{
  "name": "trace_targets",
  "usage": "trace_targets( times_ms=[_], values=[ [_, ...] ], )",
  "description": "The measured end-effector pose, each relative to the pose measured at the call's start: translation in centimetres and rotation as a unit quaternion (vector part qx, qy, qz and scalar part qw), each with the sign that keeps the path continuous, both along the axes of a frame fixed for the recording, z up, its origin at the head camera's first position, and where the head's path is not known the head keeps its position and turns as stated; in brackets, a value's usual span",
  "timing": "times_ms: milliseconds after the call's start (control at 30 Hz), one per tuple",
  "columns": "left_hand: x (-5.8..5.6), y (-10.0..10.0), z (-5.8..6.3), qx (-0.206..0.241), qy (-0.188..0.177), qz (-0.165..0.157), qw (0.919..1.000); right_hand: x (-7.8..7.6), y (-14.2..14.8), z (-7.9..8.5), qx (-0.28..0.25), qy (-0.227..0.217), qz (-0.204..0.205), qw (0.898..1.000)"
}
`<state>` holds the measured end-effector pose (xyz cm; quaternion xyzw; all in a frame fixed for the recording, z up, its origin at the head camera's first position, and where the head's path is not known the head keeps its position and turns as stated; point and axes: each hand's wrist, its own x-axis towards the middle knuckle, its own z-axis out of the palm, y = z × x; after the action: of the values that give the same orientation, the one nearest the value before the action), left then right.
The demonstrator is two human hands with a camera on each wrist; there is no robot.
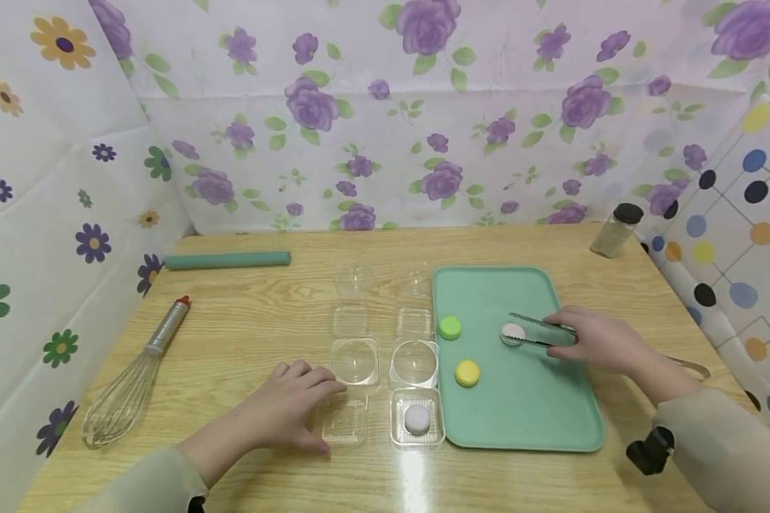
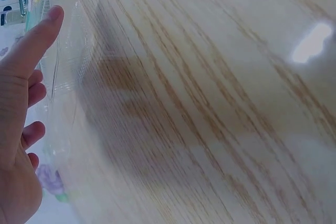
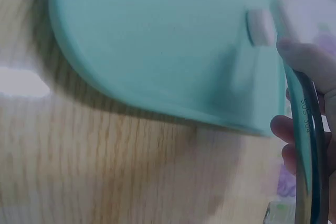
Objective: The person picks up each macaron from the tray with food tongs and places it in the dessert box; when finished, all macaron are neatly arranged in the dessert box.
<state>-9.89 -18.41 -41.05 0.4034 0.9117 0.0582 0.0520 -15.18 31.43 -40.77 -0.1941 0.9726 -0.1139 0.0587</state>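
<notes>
My right hand grips metal tongs over the green tray. The tips of the tongs lie either side of a pale macaron; I cannot tell whether they squeeze it. A green macaron and a yellow macaron lie on the tray's left side. My left hand is spread beside a clear plastic box, thumb and index finger at its edges, holding nothing. To the right of that box, a lilac macaron sits in another clear box.
Several clear box halves and domed lids stand in two columns left of the tray. A whisk and a green roll lie on the left. A jar with a black lid stands at the back right.
</notes>
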Motion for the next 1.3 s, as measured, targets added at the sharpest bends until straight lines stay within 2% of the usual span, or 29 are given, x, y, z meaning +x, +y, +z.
trace_targets(
  times_ms=[467, 733, 1033, 1300],
  values=[
    [0.1, 0.3, 0.0, 0.016, -0.018, 0.009, 0.9997, -0.6, 0.5, -0.7, 0.008, -0.012, 0.027, 1.0],
    [0.2, 0.2, -0.3, 0.022, -0.022, 0.015, 0.9994, -0.6, -0.2, -0.3, 0.002, 0.003, 0.028, 1.0],
    [0.1, 0.1, -0.4, 0.033, -0.033, 0.001, 0.9989, -1.1, -3.7, 2.2, -0.018, 0.03, 0.077, 0.996],
    [-0.1, 0.1, -0.5, 0.03, -0.041, -0.003, 0.9987, -1.1, -7.6, 4.6, -0.015, 0.025, 0.129, 0.991]
  ],
)
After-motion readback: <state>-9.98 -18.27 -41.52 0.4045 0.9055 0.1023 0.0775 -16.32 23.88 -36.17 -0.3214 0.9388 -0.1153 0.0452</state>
